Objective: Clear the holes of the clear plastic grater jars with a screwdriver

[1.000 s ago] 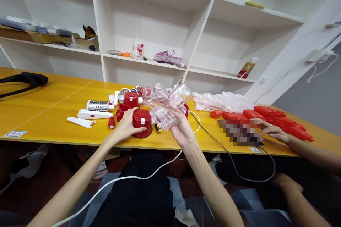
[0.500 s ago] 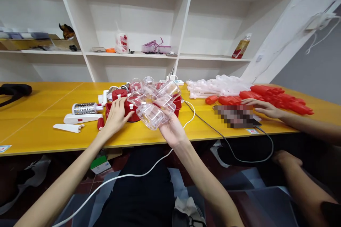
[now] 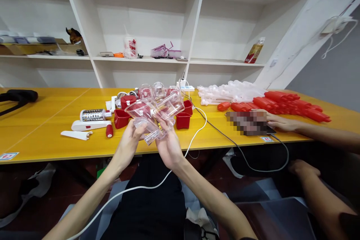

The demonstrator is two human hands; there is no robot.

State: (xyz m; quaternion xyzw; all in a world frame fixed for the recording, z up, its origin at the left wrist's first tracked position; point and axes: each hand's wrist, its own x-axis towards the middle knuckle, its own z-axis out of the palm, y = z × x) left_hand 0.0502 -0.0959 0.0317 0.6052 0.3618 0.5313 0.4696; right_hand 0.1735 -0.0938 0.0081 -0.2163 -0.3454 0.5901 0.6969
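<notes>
A clear plastic grater housing (image 3: pixel 140 108), with a wide hopper and a round tube, is held just above the table's front edge. My left hand (image 3: pixel 128 146) grips its lower left side, thumb on the plastic. Under its lower right part, my right hand (image 3: pixel 170 150) is closed around it, with some fingers seen through the plastic. Behind it stand small red bins (image 3: pixel 183 120), a red round part (image 3: pixel 128 100) and more clear housings (image 3: pixel 159 89). A metal grating drum (image 3: pixel 94 115), a white crank arm (image 3: pixel 91 125) and a red knob (image 3: pixel 109 130) lie to the left.
A white tapered piece (image 3: pixel 75 134) lies at the front left. White plastic parts (image 3: pixel 230 92) and red handles (image 3: pixel 292 103) are piled on the right. Another person's hand (image 3: pixel 277 122) rests by a blurred-out device (image 3: pixel 247 123). A white cable (image 3: pixel 197 135) hangs over the table edge.
My left hand has moved from the red parts onto the clear housing. My right hand has brought the housing slightly left and lower. The other person's hand has moved lower.
</notes>
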